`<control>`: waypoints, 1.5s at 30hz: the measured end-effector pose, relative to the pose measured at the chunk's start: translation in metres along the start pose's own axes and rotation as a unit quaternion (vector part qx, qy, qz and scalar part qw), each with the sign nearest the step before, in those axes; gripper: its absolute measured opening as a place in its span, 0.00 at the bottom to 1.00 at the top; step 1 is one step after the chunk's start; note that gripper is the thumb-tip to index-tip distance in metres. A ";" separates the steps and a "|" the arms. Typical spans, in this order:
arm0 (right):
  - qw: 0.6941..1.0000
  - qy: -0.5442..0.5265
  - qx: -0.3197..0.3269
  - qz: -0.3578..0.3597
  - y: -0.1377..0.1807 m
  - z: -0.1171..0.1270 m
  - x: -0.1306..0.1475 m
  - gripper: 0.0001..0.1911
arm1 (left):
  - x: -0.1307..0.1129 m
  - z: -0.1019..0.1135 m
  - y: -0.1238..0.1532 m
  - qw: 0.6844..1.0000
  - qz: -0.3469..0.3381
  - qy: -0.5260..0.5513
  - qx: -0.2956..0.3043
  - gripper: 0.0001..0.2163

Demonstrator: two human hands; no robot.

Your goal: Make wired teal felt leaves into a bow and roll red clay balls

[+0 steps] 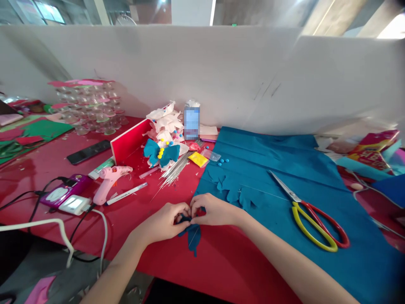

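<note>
Between my hands is a small cut piece of dark blue fabric [194, 240], its lower part hanging below my fingers over the table's front. My left hand [164, 221] pinches it from the left side. From the right, my right hand [211, 210] pinches the same piece, thumb and forefinger curled together. The fingertips nearly meet and hide the top of the piece. A thin pale line, wire or thread, runs along the hanging part. Just beyond my right hand lie cut blue fabric shapes [242, 196] on a large blue fabric sheet [268, 156].
Scissors [299, 202] with yellow and red handles lie on the sheet. A pink glue gun [109, 181], a pen [126, 194], a power strip [63, 192] and cables sit left. Thin wires [175, 169], a blue fabric butterfly [161, 152] and a phone [192, 122] stand toward the wall.
</note>
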State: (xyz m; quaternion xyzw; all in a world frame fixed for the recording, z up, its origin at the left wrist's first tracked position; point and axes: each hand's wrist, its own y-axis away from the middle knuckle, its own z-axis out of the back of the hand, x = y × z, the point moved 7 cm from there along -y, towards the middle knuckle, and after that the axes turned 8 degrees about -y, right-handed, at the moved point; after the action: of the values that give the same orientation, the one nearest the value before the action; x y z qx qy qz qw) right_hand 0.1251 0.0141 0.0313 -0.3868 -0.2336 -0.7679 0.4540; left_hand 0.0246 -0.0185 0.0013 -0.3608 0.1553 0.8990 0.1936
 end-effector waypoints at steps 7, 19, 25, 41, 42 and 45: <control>0.998 -0.014 0.038 -0.054 -0.007 0.001 -0.009 0.07 | 0.004 0.003 0.003 0.997 0.010 0.078 -0.015 0.08; 0.998 -0.024 0.029 -0.040 -0.007 0.000 -0.010 0.07 | 0.015 0.005 0.001 0.993 0.051 0.105 -0.024 0.09; 0.998 0.031 0.033 -0.041 -0.012 -0.003 -0.008 0.07 | 0.010 0.006 0.001 0.994 0.023 0.107 -0.028 0.06; 0.996 0.013 0.043 -0.074 -0.012 -0.003 -0.012 0.09 | 0.038 0.091 0.095 0.846 0.187 -0.136 -0.480 0.12; 0.996 0.012 0.041 -0.075 -0.012 -0.004 -0.012 0.08 | 0.039 0.100 0.107 0.808 0.215 -0.220 -0.503 0.12; 0.996 0.011 0.037 -0.079 -0.013 -0.003 -0.012 0.08 | 0.051 0.117 0.121 0.728 0.293 -0.394 -0.478 0.17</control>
State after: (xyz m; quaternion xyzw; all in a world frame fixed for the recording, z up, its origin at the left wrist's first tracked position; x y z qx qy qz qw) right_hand 0.1159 0.0239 0.0199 -0.3411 -0.2868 -0.7967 0.4083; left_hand -0.1337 -0.0638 0.0629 0.0445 -0.2877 0.9277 -0.2337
